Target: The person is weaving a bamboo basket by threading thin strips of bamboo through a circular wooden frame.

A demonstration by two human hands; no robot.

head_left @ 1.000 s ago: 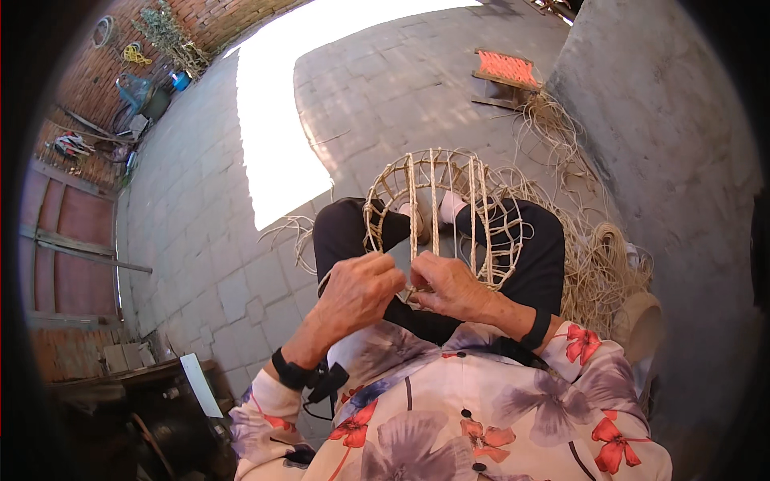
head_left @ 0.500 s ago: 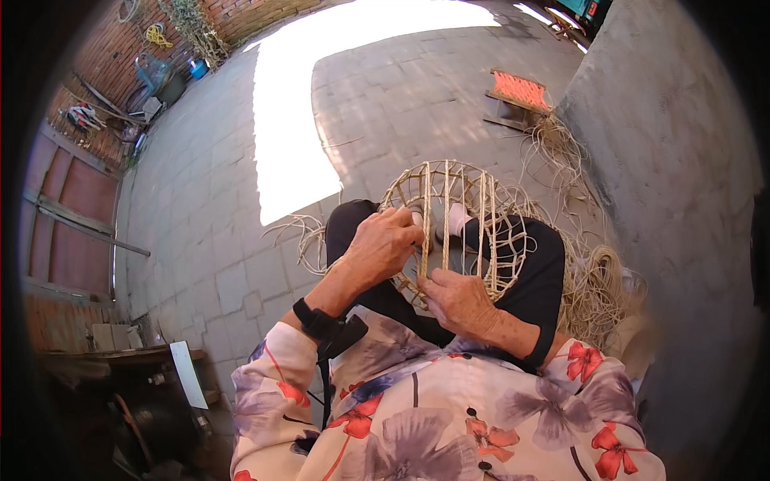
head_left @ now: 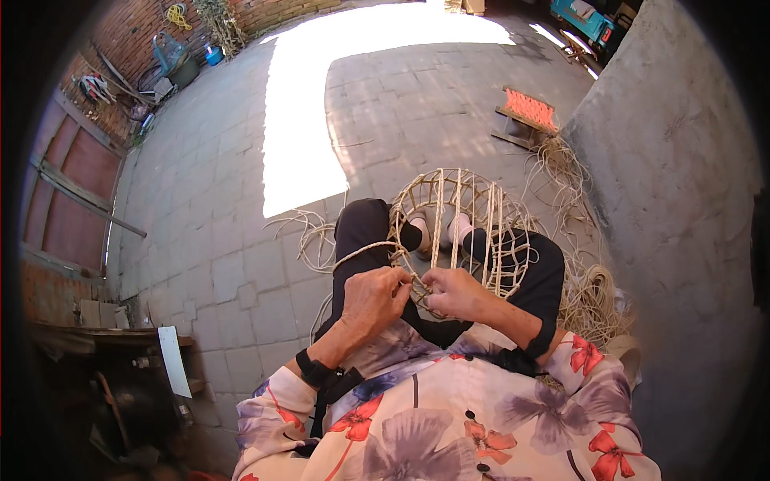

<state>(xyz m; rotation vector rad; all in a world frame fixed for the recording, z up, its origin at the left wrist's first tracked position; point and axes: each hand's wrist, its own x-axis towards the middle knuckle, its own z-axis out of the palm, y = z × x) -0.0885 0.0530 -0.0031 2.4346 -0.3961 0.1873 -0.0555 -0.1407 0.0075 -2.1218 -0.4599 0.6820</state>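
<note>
Between my knees is a round, cage-like frame (head_left: 458, 210) with pale cord strung across its opening in several near-parallel strands and netted along its right side. At its near left rim, my left hand (head_left: 374, 303) has its fingers closed in a pinch on the cord. Close beside it, my right hand (head_left: 455, 292) is also pinched at the rim, its fingertips on the cord. A loose length of cord (head_left: 362, 252) loops from the rim over my left thigh. The fingers hide the exact spot they grip.
Loose cord coils (head_left: 597, 301) lie by my right leg. Beyond them is a small stool (head_left: 528, 112) with an orange woven seat. A grey wall (head_left: 658, 176) rises on the right. More cord (head_left: 309, 236) lies on the paving left of my knee. A dark bench (head_left: 96, 341) stands lower left.
My left hand has come down from the strands to the near rim, beside my right hand. A cord loop now lies across my left thigh. The view has shifted slightly.
</note>
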